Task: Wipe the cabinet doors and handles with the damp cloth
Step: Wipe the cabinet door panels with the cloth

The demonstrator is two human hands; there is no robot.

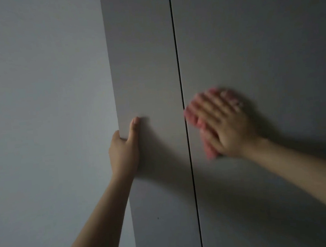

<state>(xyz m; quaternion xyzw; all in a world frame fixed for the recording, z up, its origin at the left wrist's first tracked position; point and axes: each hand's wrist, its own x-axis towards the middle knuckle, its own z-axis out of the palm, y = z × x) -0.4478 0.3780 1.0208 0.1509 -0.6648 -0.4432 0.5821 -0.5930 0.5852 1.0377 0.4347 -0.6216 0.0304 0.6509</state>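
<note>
Two tall grey cabinet doors fill the view, split by a thin dark vertical gap. My left hand (124,148) grips the left edge of the left door (145,65), thumb on its front, fingers hidden behind the edge. My right hand (223,126) lies flat and blurred on the right door (259,46), just right of the gap, pressing a pink cloth (208,149) against the panel. The cloth shows along the left side of the hand and beyond the fingertips. No handle is visible.
A plain pale wall (45,114) runs down the left side, beside the left door's edge. The room is dim and my arms cast shadows on the lower doors.
</note>
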